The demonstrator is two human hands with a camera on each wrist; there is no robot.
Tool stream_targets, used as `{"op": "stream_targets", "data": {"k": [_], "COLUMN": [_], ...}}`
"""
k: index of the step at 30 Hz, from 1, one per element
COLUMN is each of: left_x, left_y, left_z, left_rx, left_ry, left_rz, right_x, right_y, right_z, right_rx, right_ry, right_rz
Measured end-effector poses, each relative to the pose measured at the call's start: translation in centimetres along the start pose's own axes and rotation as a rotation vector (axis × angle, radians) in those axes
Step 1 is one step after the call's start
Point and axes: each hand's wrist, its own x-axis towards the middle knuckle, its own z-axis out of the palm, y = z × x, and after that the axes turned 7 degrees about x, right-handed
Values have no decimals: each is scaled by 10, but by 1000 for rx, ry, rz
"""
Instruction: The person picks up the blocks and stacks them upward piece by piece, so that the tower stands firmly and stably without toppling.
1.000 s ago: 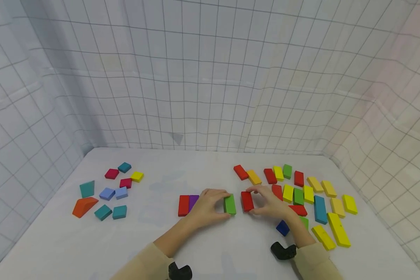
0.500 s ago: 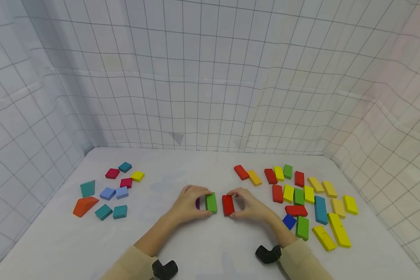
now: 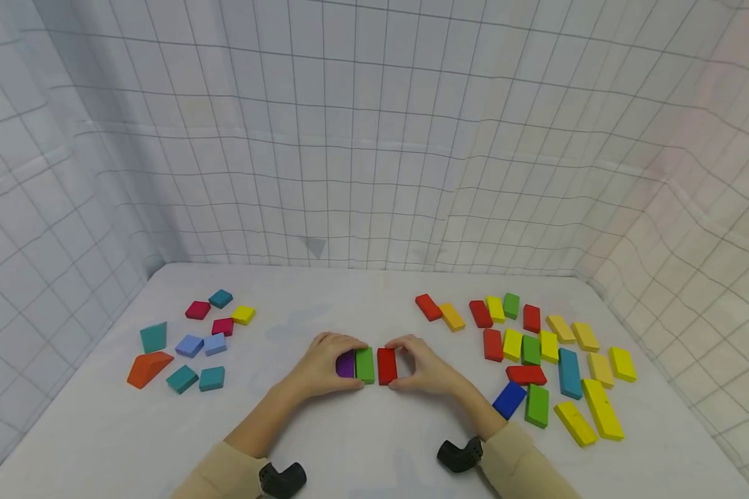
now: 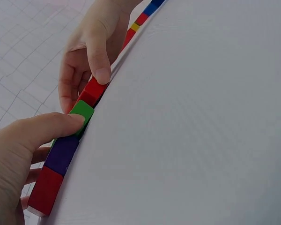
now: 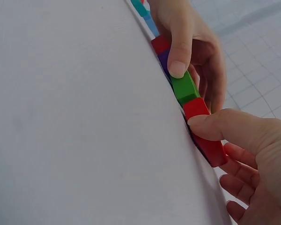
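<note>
Between thumb and fingers, my left hand (image 3: 324,367) pinches a green block (image 3: 365,365) by its near and far ends. A purple block (image 3: 346,364) lies against the green block's left side, partly framed by that hand. Beyond it a red block (image 4: 46,190) continues the row in the left wrist view; the left hand hides it in the head view. My right hand (image 3: 427,369) pinches another red block (image 3: 387,366) by its two ends, just right of the green one. A narrow strip of white table shows between these two in the head view.
Several red, yellow, green and blue blocks lie spread at the right, with a dark blue block (image 3: 509,400) near the right forearm. At the left are teal, light blue and crimson pieces and an orange wedge (image 3: 148,369). A white gridded curtain (image 3: 374,138) surrounds the table.
Both hands have moved left, sliding the green block up against the purple one and bringing the red block after it. The gap between green and red has narrowed.
</note>
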Motion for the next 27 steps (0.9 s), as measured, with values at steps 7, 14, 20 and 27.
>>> {"op": "stream_targets", "data": {"k": [7,14,20,27], "left_x": [-3,-5,-7,-7], "left_y": [-2,-5,-10,-10], "left_z": [-1,2,5,4], "left_rx": [-6,-44,-102,-120], "left_ry": [-27,-23,-18,-27], "left_rz": [4,15,51,56], "right_x": [6,7,8,9], "right_y": [5,4,2,1], "right_z": [5,7,8,9], "right_rx": [-29,-30,-21,-15], "right_ry": [8,10,5,0], "right_rz": [-25,-30,-23,-4]}}
